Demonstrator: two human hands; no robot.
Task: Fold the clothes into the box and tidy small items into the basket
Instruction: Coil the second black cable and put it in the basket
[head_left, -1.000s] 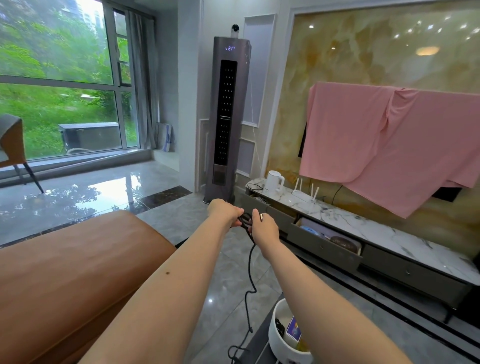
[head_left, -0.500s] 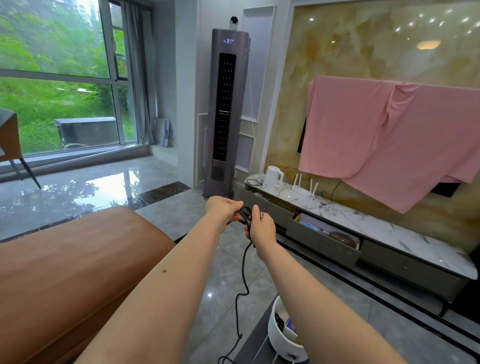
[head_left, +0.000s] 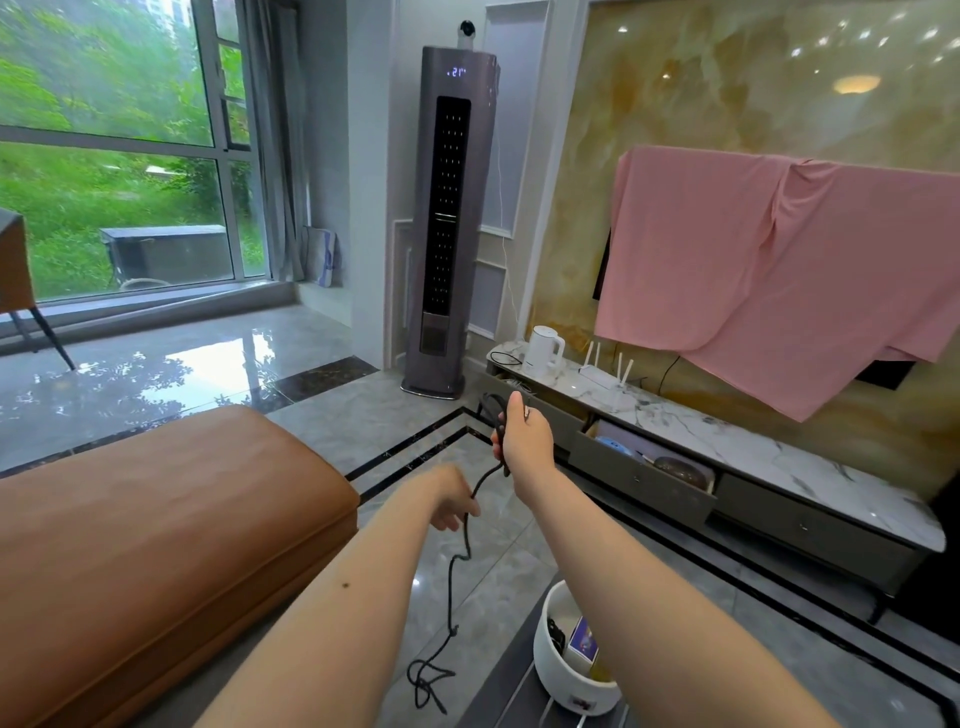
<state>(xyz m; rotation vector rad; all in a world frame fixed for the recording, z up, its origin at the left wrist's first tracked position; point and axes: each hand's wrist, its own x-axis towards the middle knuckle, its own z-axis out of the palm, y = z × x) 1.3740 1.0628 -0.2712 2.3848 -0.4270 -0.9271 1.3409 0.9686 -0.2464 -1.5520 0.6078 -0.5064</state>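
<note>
Pink cloth (head_left: 779, 270) hangs unfolded over the wall screen. White basket (head_left: 558, 670) at table edge, partly filled. Black cable (head_left: 457, 561) half-coiled: right hand (head_left: 524, 441) clamps the loops, left hand (head_left: 452, 499) pinches the trailing length. No box visible.

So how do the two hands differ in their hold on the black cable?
The right hand is raised higher, its grip closed round the looped end of the black cable. The left hand sits lower, pinching the single hanging strand. Both hold the same cable.
</note>
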